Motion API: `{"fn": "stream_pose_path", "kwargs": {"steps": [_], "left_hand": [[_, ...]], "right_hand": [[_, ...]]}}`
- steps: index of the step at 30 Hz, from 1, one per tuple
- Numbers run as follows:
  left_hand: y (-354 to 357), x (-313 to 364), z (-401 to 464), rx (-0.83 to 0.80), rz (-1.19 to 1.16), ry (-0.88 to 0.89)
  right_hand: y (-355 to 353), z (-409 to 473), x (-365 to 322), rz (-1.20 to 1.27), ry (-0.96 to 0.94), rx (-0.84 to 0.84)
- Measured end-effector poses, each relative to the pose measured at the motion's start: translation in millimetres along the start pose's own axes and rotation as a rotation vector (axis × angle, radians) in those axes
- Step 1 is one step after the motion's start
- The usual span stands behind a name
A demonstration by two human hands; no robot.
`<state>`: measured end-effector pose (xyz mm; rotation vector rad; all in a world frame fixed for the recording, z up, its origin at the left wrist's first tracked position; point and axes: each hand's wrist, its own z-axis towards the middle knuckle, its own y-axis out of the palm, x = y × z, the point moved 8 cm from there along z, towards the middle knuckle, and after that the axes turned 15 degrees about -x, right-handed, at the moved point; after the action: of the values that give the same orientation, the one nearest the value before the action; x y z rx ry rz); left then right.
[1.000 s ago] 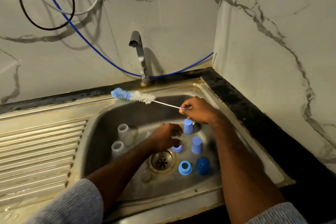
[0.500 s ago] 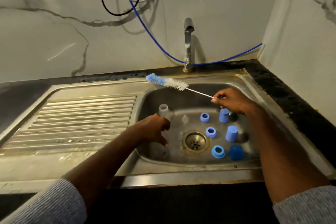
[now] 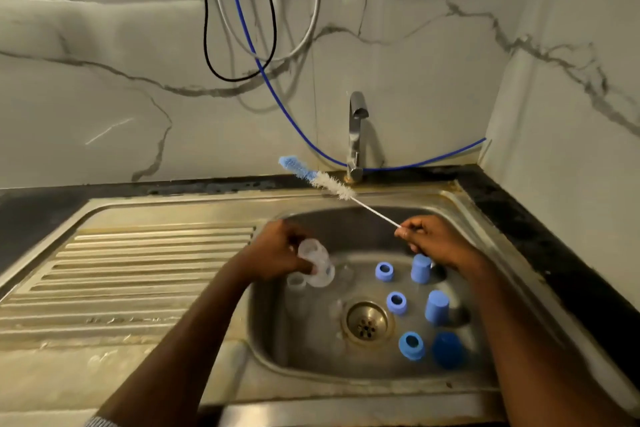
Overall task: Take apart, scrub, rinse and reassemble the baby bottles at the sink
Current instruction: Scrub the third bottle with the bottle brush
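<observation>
Blue caps, blue-white brush, steel sink, grey-veined white wall.

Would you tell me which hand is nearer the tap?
Right. The right hand is just below the tap; the left hand, gripping a bottle, is farther off, below-left.

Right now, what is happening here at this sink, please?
A person is washing baby bottle parts at a steel sink. The left hand holds a clear plastic bottle tipped on its side above the basin. The right hand pinches the thin white handle of a long bottle brush with a blue and white bristle head, which points up toward the chrome tap, not yet inside the bottle. Blue plastic rings and caps stand in the basin around the drain. No water is visibly running.
</observation>
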<state>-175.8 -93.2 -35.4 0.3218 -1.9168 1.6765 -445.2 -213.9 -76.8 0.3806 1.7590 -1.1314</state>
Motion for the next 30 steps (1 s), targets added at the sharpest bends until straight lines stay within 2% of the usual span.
{"fn": "stream_pose_path", "kwargs": {"steps": [3,7,9,11,13,15,17,20,26,30], "left_hand": [[-24,-5,1,0.197,-0.471,0.060],[-17,-36,-2,0.472,-1.125,0.135],[-10,-49,1,0.495,-1.330,0.155],[-13,-51,3,0.514,-1.405,0.216],[-21,-53,-1,0.610,-1.305,0.199],[-29,-59,-10,0.741,-0.930,0.074],[-32,-64,-13,0.762,-0.528,-0.024],[-39,-76,-15,0.791,-0.206,-0.134],[-49,-102,-33,0.824,-0.185,-0.321],[-48,-106,-33,0.823,-0.218,-0.334]], "right_hand": [[3,-1,-2,0.041,-0.014,0.005],[3,0,-3,0.020,-0.030,0.005],[2,3,0,-0.017,-0.021,0.000],[1,5,3,-0.061,-0.012,0.008],[1,5,3,-0.099,-0.017,0.018],[2,2,-1,-0.138,-0.034,0.011],[0,-2,-2,-0.161,-0.054,0.026],[-4,-6,0,-0.138,-0.052,0.045],[1,-7,-4,-0.120,-0.091,0.015],[3,-8,-9,-0.111,-0.112,0.016]]}}
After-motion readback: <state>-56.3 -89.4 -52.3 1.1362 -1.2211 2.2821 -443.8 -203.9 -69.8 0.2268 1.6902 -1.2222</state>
